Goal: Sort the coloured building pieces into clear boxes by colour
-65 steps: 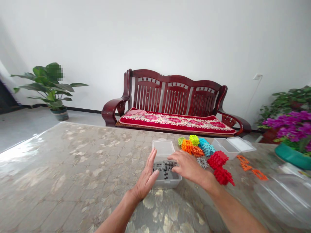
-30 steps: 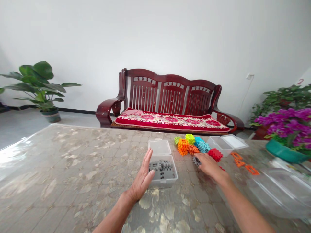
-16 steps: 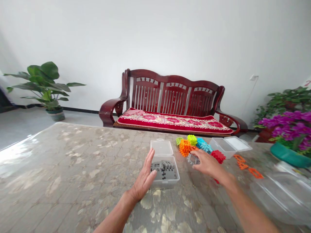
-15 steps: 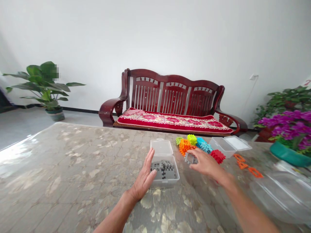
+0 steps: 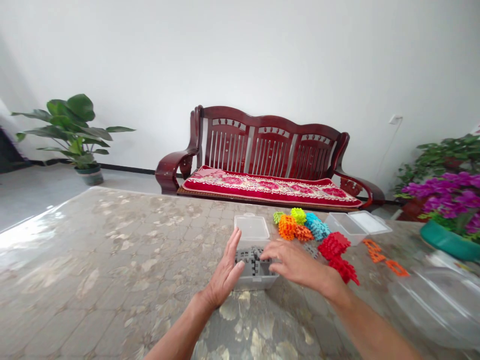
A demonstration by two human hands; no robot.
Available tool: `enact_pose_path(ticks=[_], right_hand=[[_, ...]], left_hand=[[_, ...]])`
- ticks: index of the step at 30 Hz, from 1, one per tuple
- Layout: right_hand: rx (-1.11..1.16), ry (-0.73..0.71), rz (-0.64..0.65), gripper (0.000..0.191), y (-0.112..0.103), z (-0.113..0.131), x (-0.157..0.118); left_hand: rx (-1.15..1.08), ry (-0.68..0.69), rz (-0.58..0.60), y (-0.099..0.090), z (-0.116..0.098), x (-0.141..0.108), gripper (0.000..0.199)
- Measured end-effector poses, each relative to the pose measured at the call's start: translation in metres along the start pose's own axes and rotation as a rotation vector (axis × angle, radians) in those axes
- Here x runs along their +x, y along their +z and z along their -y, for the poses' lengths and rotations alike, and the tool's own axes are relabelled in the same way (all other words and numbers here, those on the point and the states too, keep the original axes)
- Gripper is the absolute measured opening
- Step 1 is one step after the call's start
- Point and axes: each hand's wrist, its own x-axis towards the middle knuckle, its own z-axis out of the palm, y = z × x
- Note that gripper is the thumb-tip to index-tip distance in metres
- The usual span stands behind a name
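A clear plastic box [image 5: 255, 284] with its lid [image 5: 252, 227] folded back stands on the table before me. Grey interlocking toy blocks [image 5: 246, 262] fill much of it. My left hand [image 5: 225, 272] rests against the box's left side, fingers straight and thumb apart, holding nothing. Over the right part of the box, my right hand [image 5: 294, 260] has its fingers bent round grey blocks inside; the fingers partly hide them. Right of that hand lie a few more grey blocks [image 5: 311, 250] and stacks of red blocks [image 5: 335, 246].
Orange [image 5: 287, 228], yellow-green [image 5: 298, 216] and blue block stacks [image 5: 317, 226] lie behind my right hand. Beyond them is a second open box [image 5: 347, 229]. Flat orange pieces [image 5: 396, 268], a large clear container [image 5: 438, 305] and a teal flower pot [image 5: 448, 240] are at the right.
My right hand has moved left, from the coloured stacks to the box, carrying grey blocks. The red stacks it covered now show. My left hand stays at the box's side.
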Motion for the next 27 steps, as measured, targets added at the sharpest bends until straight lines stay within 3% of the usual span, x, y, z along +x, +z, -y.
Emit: enact_pose_path(ticks=[7,9,12,15,18,22,27], right_hand=[[0.059,-0.018,-0.054,0.032,0.002,-0.005,-0.003],[0.073,0.064,-0.145,0.034,-0.002,-0.022,-0.01],[-0.028,0.323,-0.25,0.038,-0.004,-0.06,-0.026],[-0.15,0.584,-0.158,0.043,0.002,-0.092,-0.042],[-0.246,0.716,-0.041,0.043,0.012,-0.106,-0.052],[-0.311,0.803,0.051,0.045,0.023,-0.109,-0.053],[-0.331,0.796,0.078,0.047,0.029,-0.114,-0.051]], left_hand=[[0.001,0.004,0.0,0.0,-0.001,0.001,0.065],[-0.008,0.003,-0.001,0.0,-0.001,0.001,0.065],[-0.023,0.002,0.007,0.0,0.0,0.0,0.065],[-0.033,0.002,0.004,0.0,0.0,0.0,0.064],[-0.027,-0.001,-0.002,0.0,0.0,0.0,0.064],[-0.009,-0.003,-0.001,0.0,0.002,0.0,0.064],[0.01,-0.001,0.01,0.0,0.004,0.0,0.064]])
